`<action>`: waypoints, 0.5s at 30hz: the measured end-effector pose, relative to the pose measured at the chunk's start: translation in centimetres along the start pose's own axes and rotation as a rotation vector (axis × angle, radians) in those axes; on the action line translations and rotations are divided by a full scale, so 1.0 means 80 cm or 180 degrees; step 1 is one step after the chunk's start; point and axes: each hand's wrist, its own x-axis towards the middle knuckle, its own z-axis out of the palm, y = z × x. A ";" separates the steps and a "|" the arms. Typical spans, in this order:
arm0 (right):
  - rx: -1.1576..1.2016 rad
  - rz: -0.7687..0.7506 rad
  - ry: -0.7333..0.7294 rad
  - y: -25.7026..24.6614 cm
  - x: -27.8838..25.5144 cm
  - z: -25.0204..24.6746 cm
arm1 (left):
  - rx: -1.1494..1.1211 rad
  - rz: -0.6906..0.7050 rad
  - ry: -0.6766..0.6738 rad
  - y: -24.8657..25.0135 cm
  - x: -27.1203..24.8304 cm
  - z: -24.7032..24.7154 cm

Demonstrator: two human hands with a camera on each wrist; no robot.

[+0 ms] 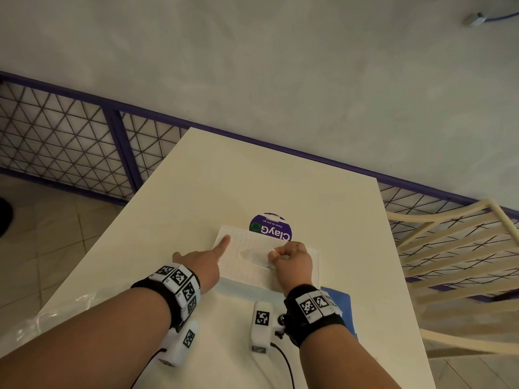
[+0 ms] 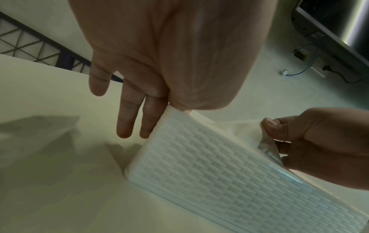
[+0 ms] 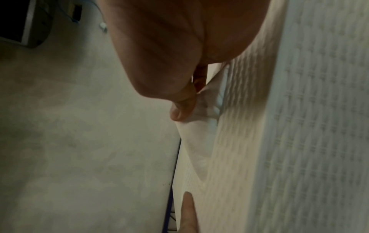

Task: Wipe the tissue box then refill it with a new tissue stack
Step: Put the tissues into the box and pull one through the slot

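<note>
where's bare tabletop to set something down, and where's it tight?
Free: the far table between the purple sign and the far edge, and the left strip beside the tissue box. Crowded: the near edge, with both hands, clear plastic near left, a blue item near right.

Dim, flat indoor light; soft shadows; blurred, noisy wrist views; wide-angle bending at edges.

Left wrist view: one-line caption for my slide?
Left hand steadies the woven white tissue box while the right hand pinches a tissue at its slot.
</note>
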 end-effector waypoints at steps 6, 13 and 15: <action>0.0097 0.0151 0.0185 -0.012 0.005 0.003 | 0.0053 0.0052 0.0021 -0.004 0.006 0.003; -0.0961 -0.0380 -0.0377 -0.003 -0.006 -0.055 | 0.0400 0.0303 0.0597 -0.013 0.002 0.011; -0.1330 -0.0366 -0.0308 0.011 -0.017 -0.083 | 0.0455 0.0507 0.1096 -0.013 -0.010 0.013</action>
